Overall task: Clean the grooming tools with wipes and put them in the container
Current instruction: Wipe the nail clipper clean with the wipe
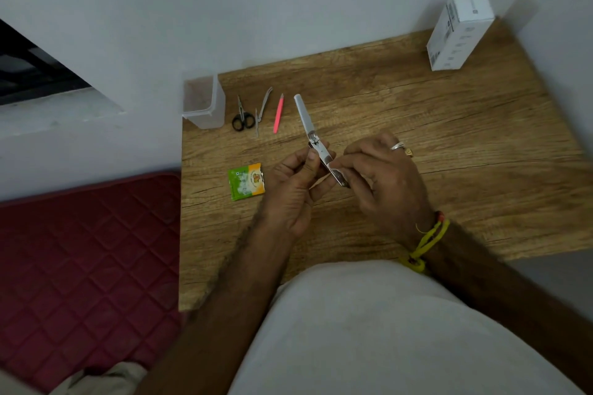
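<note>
A: Hands?
B: Left hand (293,184) pinches the nail clipper (321,151) at its middle; right hand (382,176) pinches its near end. Clipper's held above the table (449,154), lever swung out toward the wall.
A: Rest?
B: Scissors (242,115), tweezers (262,111), pink tool (278,114) in 1 row beside the clear container (203,101), far left corner. Wipe sachet (246,181) just left of left hand.

Both hands' fingers (313,159) curled, pinching.
</note>
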Demonstrator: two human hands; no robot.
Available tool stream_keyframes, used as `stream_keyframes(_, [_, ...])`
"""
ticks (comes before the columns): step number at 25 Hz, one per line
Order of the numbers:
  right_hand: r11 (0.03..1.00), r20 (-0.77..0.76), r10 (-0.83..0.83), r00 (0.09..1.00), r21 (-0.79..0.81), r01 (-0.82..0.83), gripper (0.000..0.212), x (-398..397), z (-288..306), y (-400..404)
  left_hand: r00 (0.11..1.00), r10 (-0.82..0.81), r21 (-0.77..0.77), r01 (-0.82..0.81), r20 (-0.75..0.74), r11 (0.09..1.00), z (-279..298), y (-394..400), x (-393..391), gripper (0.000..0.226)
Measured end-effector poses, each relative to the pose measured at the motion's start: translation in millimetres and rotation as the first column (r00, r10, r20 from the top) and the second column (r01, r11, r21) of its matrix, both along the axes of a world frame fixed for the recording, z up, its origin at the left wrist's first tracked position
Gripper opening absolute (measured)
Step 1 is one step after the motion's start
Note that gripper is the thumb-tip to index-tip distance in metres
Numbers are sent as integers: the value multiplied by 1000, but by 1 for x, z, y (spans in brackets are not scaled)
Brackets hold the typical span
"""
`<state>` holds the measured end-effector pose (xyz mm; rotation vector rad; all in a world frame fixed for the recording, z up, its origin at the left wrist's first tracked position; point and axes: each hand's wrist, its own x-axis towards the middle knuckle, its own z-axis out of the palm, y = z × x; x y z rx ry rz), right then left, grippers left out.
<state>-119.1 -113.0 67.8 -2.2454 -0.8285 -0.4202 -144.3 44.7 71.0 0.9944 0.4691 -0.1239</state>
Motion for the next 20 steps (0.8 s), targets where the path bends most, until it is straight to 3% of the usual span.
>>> stream_keyframes(20, [993,-14,89,996,-77,-89,14,1,0,-7,1000,0,42,1,-23,999,4,0,1,17])
